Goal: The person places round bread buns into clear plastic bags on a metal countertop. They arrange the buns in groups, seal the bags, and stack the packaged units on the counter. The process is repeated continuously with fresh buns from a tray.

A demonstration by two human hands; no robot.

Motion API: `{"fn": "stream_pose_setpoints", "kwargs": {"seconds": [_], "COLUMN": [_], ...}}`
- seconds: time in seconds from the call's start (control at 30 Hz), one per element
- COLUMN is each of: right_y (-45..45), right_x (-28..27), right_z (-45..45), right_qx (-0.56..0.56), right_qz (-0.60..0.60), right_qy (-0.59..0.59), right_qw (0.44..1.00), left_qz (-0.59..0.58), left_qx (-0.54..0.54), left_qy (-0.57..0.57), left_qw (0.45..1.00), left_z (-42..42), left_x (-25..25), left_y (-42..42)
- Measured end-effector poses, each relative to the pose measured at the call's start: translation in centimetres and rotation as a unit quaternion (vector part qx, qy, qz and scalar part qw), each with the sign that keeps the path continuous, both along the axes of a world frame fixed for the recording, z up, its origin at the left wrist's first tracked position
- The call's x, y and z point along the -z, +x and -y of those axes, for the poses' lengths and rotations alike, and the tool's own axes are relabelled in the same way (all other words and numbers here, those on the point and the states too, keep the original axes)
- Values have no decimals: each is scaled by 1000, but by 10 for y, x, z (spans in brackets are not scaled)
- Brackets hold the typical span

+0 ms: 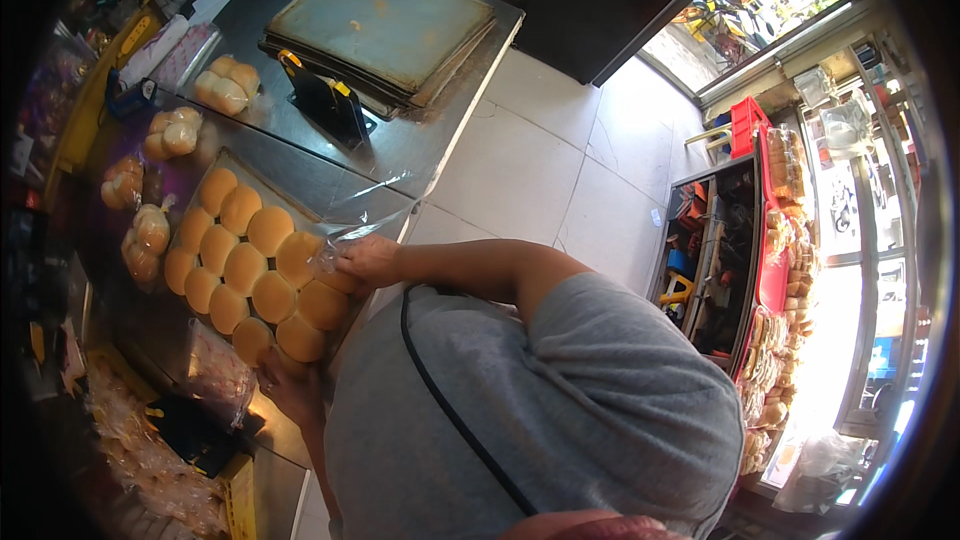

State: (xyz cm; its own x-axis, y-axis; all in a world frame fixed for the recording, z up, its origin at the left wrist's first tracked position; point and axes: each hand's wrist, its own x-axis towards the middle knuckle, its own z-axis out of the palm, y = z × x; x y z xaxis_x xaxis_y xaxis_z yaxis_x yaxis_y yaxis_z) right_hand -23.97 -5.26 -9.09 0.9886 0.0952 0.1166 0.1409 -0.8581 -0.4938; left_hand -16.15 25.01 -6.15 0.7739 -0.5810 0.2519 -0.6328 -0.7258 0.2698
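Observation:
Golden round buns (245, 268) sit close together in rows on a metal baking tray (266, 184). My right hand (367, 261) grips a clear plastic bag (330, 251) at the tray's near right corner, over the buns there. My left hand (289, 390) is at the left end of the nearest buns, its fingers against a bun (253, 339). Part of that hand is hidden, so whether it grips the bun is unclear. Beyond the tray stand several bagged bun packs, among them one tied pack (148, 236) and another pack (227, 82).
Stacked baking trays (382, 26) lie on the steel table (420, 157), beside a black stand (326, 101). Printed plastic bags (220, 367) lie left of the buns. A yellow crate (240, 499) holds wrapped goods. Behind me, bread (787, 300) lines a shelf.

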Motion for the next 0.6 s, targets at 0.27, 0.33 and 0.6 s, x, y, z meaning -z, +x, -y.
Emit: {"fn": "stream_pose_setpoints", "kwargs": {"seconds": [0.27, 0.33, 0.6], "right_y": [11, 18, 32], "right_x": [-14, -19, -101], "right_z": [-7, -3, 0], "right_qx": [23, 22, 15], "right_qz": [77, 38, -112], "right_qy": [22, 49, 62], "right_qw": [997, 998, 992], "left_qz": [-138, -169, -337], "left_qx": [-71, -56, -19], "left_qy": [69, 82, -90], "left_qw": [985, 981, 937], "left_z": [3, 4, -10], "left_x": [-25, -33, -14], "left_y": [23, 33, 49]}}
